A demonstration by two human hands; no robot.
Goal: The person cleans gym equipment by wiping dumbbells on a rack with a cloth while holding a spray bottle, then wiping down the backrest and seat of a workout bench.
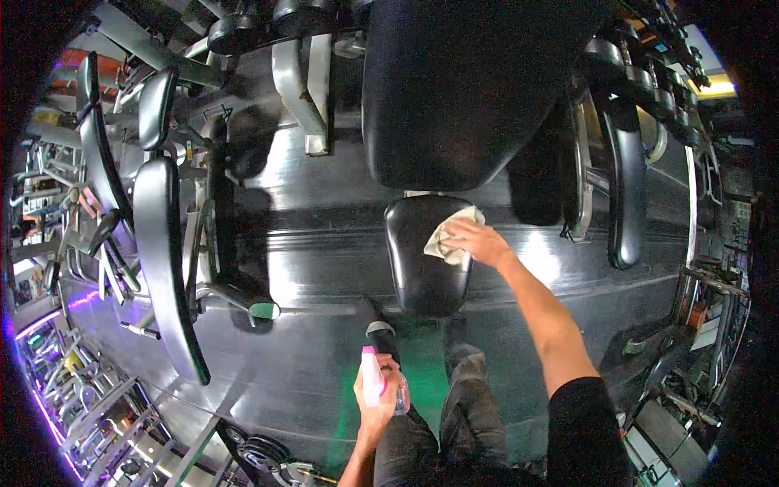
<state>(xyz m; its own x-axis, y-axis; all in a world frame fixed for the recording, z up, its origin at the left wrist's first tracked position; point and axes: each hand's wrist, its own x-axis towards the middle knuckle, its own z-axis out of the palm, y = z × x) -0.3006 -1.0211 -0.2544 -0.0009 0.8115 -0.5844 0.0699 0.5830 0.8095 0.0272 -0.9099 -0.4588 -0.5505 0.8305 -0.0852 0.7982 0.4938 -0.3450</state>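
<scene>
Under my right hand [477, 243] a pale cloth [445, 235] is pressed against the black padded seat [422, 280] of a bench. The fingers lie over the cloth on the seat's right side. Low in the view, my left hand [375, 398] is wrapped round a spray bottle [373, 377] with a white and pink top. That bottle is held in front of my legs, apart from the seat. Just beyond the seat rises the bench's large black backrest [454, 97].
Long padded benches stand to the left [158, 235] and right [626, 187]. Dumbbells [231, 34] sit on a rack at the back. Dark flooring [324, 276] runs between the benches. More gym machines [89, 390] fill the far left.
</scene>
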